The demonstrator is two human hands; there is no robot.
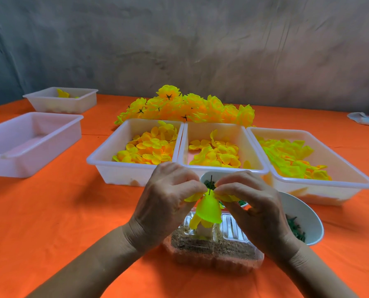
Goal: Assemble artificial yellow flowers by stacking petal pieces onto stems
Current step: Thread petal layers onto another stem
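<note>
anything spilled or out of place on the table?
Nothing spilled. One oddity: the far-left tray holds only a stray yellow petal or two, unlike the three well-filled trays. The near-left tray looks empty. Finished flowers are heaped loose on the cloth.

1. A thin dark stem stands upright, yellow petal pieces stacked on it and drooping like a bell.
2. Loose yellow petals fill three white trays.
3. Finished yellow flowers lie heaped behind.
</note>
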